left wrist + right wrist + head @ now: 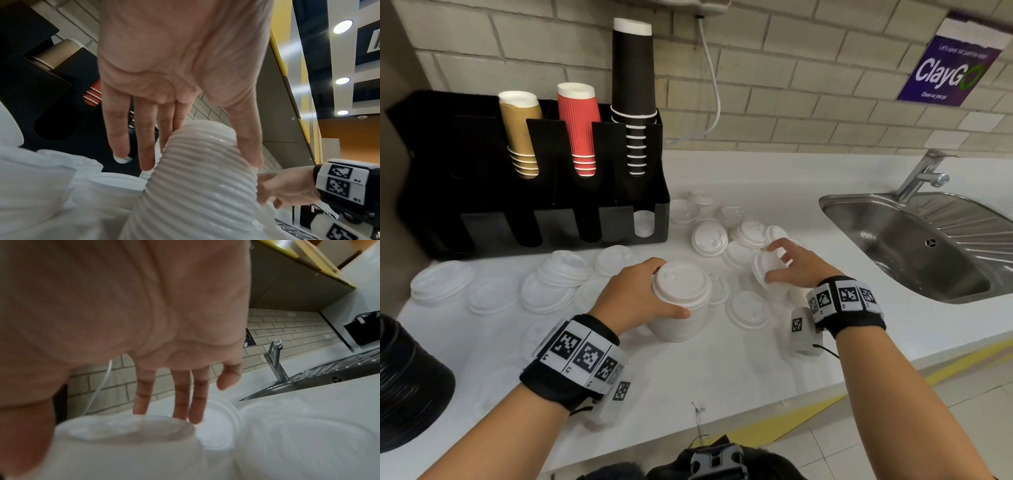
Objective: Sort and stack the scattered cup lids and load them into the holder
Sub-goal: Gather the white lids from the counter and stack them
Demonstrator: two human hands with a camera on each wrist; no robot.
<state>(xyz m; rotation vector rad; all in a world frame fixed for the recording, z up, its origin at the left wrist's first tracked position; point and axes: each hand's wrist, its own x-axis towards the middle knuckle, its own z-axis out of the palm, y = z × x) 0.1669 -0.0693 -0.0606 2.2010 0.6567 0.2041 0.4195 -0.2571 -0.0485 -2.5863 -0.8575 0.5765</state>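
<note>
White cup lids point(709, 238) lie scattered and in low piles over the white counter point(688, 377). My left hand point(673, 288) grips a tall stack of white lids point(681, 301) that stands on the counter, thumb on its near side and fingers behind it. The left wrist view shows that ribbed lid stack point(201, 186) between thumb and fingers of the left hand point(201, 164). My right hand point(772, 262) holds a small tilted bunch of lids point(767, 270) to the right, blurred in the right wrist view as held lids point(123, 443) under the right hand point(102, 426). The black holder point(482, 222) stands at the back left.
Gold cups point(520, 133), red cups point(580, 126) and black cups point(633, 96) fill the holder's upper slots; one lower slot shows a white lid point(643, 224). A steel sink point(928, 246) with a faucet point(924, 174) is on the right. Black lids point(407, 387) sit at the near left.
</note>
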